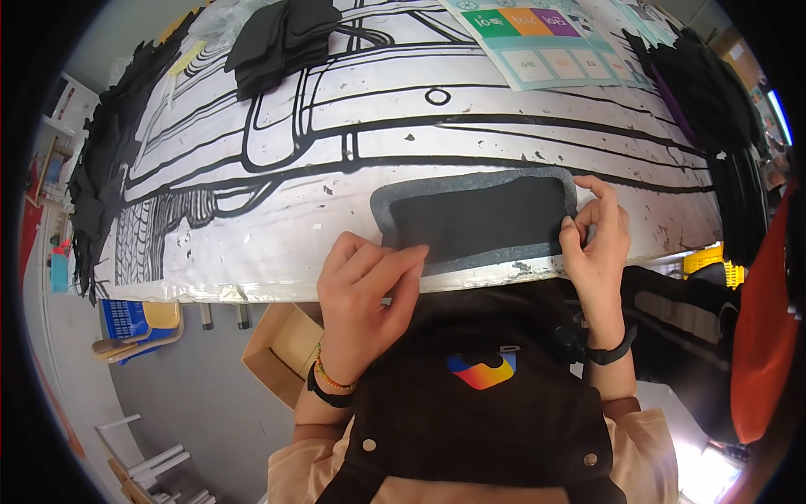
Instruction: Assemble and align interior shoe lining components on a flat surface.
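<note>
A flat, rounded rectangular dark grey piece (470, 184) lies near the table's front edge. On top of it rests a smaller black sheet (483, 220), leaving a speckled grey border showing around it. My left hand (363, 281) is closed at the lower left corner, with its fingertips pinching the black sheet's edge. At the right end, my right hand (603, 239) grips the border between thumb and forefinger. The undersides of both pieces are hidden, so I cannot tell how they are joined.
The white table (201, 252) bears black line drawings and dark scraps. A stack of black cloth pieces (281, 46) sits at the far left, a colourful printed sheet (537, 46) at the far right. Black piles line both sides. Below stand a cardboard box (281, 349) and a blue basket (124, 319).
</note>
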### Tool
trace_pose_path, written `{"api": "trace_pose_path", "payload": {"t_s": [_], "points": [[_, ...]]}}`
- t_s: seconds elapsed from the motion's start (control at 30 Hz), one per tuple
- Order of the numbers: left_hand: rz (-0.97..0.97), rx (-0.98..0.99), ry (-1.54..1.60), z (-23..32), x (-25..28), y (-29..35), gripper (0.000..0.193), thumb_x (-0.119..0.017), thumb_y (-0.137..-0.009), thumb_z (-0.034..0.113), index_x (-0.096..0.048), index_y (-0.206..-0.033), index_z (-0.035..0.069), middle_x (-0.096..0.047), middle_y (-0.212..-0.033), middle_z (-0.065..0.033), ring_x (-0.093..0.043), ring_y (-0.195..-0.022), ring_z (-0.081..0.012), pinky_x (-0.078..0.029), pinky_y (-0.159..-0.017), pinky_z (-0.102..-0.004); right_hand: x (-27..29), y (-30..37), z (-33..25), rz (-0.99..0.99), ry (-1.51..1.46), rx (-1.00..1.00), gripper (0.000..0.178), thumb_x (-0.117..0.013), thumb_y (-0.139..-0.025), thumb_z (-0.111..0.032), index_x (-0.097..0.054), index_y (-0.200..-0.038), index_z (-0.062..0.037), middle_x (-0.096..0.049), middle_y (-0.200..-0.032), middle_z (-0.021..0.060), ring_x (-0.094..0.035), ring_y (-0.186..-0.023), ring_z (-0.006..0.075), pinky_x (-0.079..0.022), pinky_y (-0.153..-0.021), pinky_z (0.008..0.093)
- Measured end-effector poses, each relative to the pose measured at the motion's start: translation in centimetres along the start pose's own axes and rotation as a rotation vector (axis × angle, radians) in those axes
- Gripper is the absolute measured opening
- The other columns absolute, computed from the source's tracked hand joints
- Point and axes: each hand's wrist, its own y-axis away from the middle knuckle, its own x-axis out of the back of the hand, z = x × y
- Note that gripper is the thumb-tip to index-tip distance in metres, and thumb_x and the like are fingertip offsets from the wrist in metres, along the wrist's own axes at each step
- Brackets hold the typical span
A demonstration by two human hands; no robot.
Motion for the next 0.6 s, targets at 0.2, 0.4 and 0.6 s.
{"api": "trace_pose_path", "payload": {"t_s": [0.2,0.4,0.6], "points": [[0.004,-0.030,-0.060,0.0,0.0,0.2,0.026,-0.076,-0.074,-0.006,-0.079,-0.096,0.008,-0.062,-0.075,-0.0022,-0.054,-0.069,-0.0219,-0.044,-0.060,-0.0333,-0.1,0.0,0.2,0.018,0.018,0.045,0.044,-0.062,-0.073,-0.001,-0.065,-0.117,-0.0079,-0.045,-0.061,0.0005,-0.051,-0.068,0.0214,-0.042,-0.085,0.0381],[0.055,-0.121,-0.145,-0.2,-0.1,0.6,0.032,-0.078,-0.072,-0.006,-0.080,-0.100,0.010,-0.066,-0.079,-0.0009,-0.054,-0.066,-0.0200,-0.045,-0.059,-0.0318,0.2,-0.1,-0.2,0.004,0.031,0.038,0.043,-0.061,-0.073,-0.001,-0.066,-0.115,-0.0087,-0.045,-0.061,0.0010,-0.051,-0.068,0.0221,-0.042,-0.085,0.0380],[0.110,-0.226,-0.174,-1.1,-0.3,1.3,0.034,-0.080,-0.072,-0.007,-0.080,-0.102,0.009,-0.066,-0.081,-0.0024,-0.055,-0.066,-0.0199,-0.044,-0.059,-0.0309,0.0,-0.1,-0.1,-0.015,0.028,0.043,0.042,-0.061,-0.073,-0.001,-0.067,-0.114,-0.0096,-0.045,-0.062,0.0012,-0.051,-0.069,0.0219,-0.042,-0.084,0.0382]]}}
